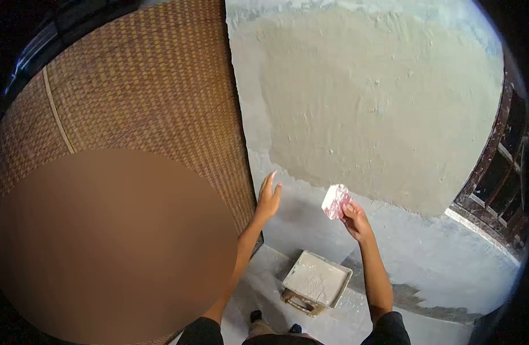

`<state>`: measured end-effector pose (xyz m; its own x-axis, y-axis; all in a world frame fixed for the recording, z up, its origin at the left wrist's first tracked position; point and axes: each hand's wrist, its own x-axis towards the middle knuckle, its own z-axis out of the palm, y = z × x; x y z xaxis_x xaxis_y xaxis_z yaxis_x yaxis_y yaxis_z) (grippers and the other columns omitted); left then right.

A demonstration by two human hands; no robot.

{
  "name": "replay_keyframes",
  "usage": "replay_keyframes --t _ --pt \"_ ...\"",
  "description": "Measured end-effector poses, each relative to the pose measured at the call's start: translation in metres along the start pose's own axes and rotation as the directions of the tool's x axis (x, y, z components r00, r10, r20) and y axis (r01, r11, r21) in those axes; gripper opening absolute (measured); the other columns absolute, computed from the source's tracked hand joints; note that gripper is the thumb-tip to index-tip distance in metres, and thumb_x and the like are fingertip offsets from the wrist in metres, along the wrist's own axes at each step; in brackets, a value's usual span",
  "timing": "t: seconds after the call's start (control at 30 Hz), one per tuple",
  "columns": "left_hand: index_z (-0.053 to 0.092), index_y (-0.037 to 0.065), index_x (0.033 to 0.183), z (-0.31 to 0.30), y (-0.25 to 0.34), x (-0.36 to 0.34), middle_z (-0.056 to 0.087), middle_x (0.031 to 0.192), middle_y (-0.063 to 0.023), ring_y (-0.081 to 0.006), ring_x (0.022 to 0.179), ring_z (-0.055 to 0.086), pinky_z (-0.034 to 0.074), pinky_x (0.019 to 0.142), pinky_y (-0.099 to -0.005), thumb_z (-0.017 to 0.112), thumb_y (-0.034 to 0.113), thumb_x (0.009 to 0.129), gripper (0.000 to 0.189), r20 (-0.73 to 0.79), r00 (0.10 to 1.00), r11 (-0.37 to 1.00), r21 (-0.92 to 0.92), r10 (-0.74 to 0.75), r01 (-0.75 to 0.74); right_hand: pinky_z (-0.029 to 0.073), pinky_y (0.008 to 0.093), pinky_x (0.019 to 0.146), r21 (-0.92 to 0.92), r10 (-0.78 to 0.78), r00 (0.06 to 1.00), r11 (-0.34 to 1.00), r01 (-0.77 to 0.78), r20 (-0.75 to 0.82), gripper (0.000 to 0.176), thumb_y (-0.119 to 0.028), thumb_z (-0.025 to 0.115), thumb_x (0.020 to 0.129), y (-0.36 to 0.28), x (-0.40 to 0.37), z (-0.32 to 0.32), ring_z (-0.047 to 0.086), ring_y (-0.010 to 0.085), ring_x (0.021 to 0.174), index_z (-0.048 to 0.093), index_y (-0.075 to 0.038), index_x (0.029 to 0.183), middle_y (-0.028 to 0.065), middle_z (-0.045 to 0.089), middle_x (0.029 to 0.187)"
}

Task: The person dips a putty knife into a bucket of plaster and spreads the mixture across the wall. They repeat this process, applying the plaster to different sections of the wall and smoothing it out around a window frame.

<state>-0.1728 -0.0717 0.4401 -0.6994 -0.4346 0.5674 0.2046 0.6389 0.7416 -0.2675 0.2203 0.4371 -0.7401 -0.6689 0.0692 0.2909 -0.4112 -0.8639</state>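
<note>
My right hand [356,221] grips a flat pinkish scraper [335,202] smeared with white plaster, held up in front of the wall [293,201]. A broad patch of beige plaster [379,103] covers much of that wall, and its ragged lower edge lies just above the scraper in this view. To the left, my left hand [269,198] is raised with fingers stretched out and nothing in it, near the wall's left edge. Below both hands, a shallow tray [342,288] of creamy white plaster rests on a small stool [301,305].
A woven mat panel [155,75] runs along the left side, meeting the wall at a dark seam. At the right is a dark-framed window [503,172]. White spatters dot the grey floor [353,313] beside the tray. A blurred oval hides the lower left.
</note>
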Motion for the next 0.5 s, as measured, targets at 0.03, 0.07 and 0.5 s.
replay_keyframes --t 0.03,0.07,0.5 --pt "0.040 0.001 0.138 -0.005 0.002 0.014 0.043 0.139 -0.0201 -0.0342 0.131 0.039 0.030 0.110 -0.0406 0.048 0.020 0.096 0.047 -0.033 0.998 0.999 -0.027 0.046 -0.047 0.046 0.0247 0.077 -0.024 -0.039 0.999 0.999 0.038 -0.012 0.033 -0.014 0.062 0.092 -0.014 0.008 0.015 0.058 0.0068 0.085 0.054 -0.008 0.123 -0.0036 0.064 0.101" --pt "0.040 0.001 0.138 -0.023 0.014 0.022 0.043 0.139 -0.0201 -0.0342 0.131 0.039 0.030 0.110 -0.0406 0.048 0.020 0.096 0.047 -0.045 0.997 0.997 -0.043 0.067 -0.069 0.045 0.0246 0.075 -0.061 -0.089 0.996 0.994 0.087 -0.024 0.032 -0.015 0.063 0.091 -0.027 0.008 0.038 0.059 0.0075 0.086 0.055 -0.007 0.121 -0.0028 0.065 0.103" --pt "0.037 0.002 0.141 -0.157 0.019 0.164 0.038 0.145 -0.0189 -0.0324 0.136 0.034 0.026 0.112 -0.0418 0.046 0.023 0.097 0.050 -0.113 0.968 0.966 -0.106 0.225 -0.237 0.037 0.0214 0.058 -0.281 -0.434 0.900 0.868 0.408 -0.033 0.007 -0.013 0.065 0.091 -0.111 0.102 0.207 0.040 0.0034 0.058 0.060 -0.009 0.087 -0.0070 0.049 0.069"
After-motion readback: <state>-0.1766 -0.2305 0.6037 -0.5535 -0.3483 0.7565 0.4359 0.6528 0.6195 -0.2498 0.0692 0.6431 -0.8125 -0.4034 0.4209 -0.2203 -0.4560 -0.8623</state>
